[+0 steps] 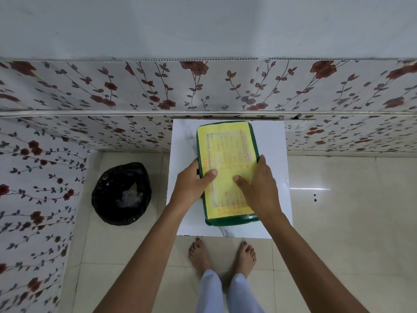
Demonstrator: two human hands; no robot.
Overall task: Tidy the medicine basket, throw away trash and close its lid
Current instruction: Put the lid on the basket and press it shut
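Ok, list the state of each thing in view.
basket: shut, lid on, sitting on the table
lid: down, both hands on it
left hand: gripping the lid's left edge
right hand: pressing the lid's right side
table: bears only the basket
bin: open, black liner, crumpled plastic inside

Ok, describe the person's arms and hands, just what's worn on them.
Both arms are bare from the frame's lower edge to the wrists: no sleeves show. The left hand and right hand wear no gloves, and no rings, watch or bracelets are visible. Fingernails look short and unpainted.
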